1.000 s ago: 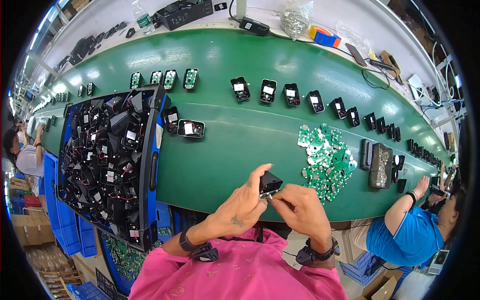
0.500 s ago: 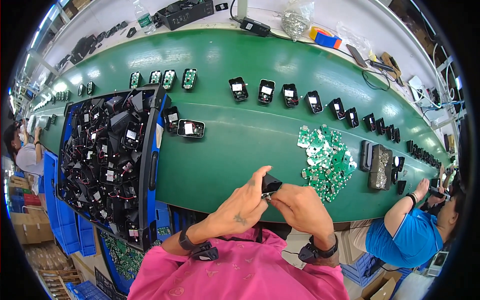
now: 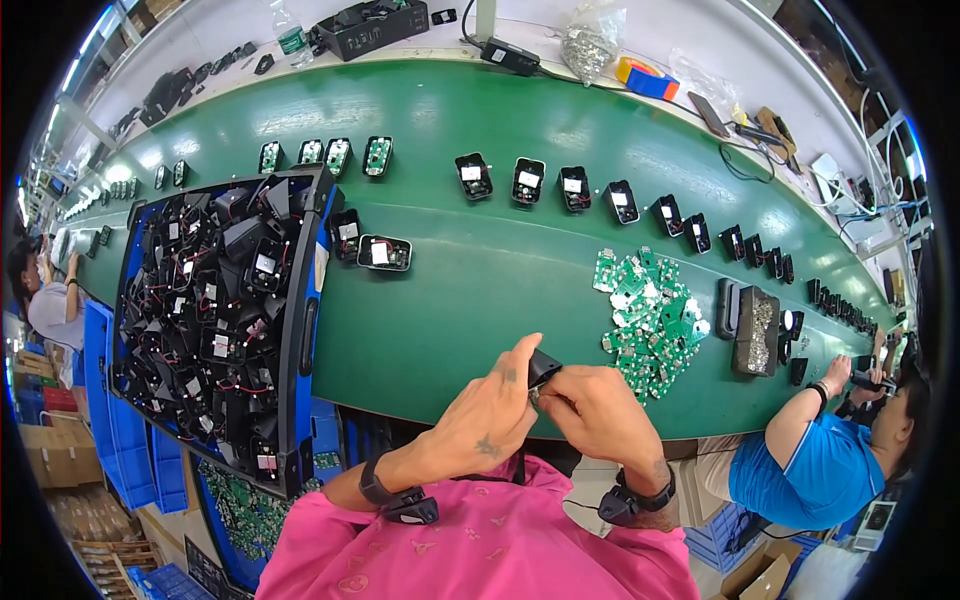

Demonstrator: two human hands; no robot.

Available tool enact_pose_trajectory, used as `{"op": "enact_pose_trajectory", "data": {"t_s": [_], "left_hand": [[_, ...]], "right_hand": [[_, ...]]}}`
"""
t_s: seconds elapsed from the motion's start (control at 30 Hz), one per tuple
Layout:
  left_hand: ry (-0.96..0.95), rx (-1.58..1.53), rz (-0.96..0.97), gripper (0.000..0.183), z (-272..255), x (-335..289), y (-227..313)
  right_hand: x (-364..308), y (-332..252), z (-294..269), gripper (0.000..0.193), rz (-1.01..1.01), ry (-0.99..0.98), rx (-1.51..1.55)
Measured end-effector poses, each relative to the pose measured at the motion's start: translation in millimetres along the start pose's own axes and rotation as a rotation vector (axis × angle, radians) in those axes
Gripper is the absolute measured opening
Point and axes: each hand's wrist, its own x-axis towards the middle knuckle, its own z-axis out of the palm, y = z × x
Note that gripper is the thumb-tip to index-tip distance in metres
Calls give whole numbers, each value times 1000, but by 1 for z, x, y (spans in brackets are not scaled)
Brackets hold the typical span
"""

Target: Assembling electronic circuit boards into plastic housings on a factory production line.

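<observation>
We hold a small black housing (image 3: 541, 368) pinched between our left hand (image 3: 487, 420) and right hand (image 3: 597, 412), both grips closed on it, just over the green bench's (image 3: 480, 280) near edge. A slip could drop it off that edge; open bench lies ahead, circuit boards (image 3: 652, 310) crowd right.

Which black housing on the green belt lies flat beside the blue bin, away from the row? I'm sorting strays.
The black housing with the white label, just right of the blue bin; the row sits farther up.
</observation>
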Motion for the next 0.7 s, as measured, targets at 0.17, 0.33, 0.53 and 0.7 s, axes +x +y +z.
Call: {"op": "enact_pose_trajectory", "data": {"t_s": [0.17, 0.33, 0.53, 0.7], "left_hand": [[44, -5, -35, 65, 7, -11, -4], [196, -72, 59, 66, 15, -18, -31], [241, -736, -95, 63, 1, -32, -46], [101, -1057, -29, 51, -13, -40, -65]], "right_hand": [[-5, -11, 15, 9, 28, 57, -32], [-6, -22, 38, 9, 18, 148, -51], [-1, -39, 52, 12, 156, 550, -6], [13, -24, 70, 16, 265, 283, 375]]}}
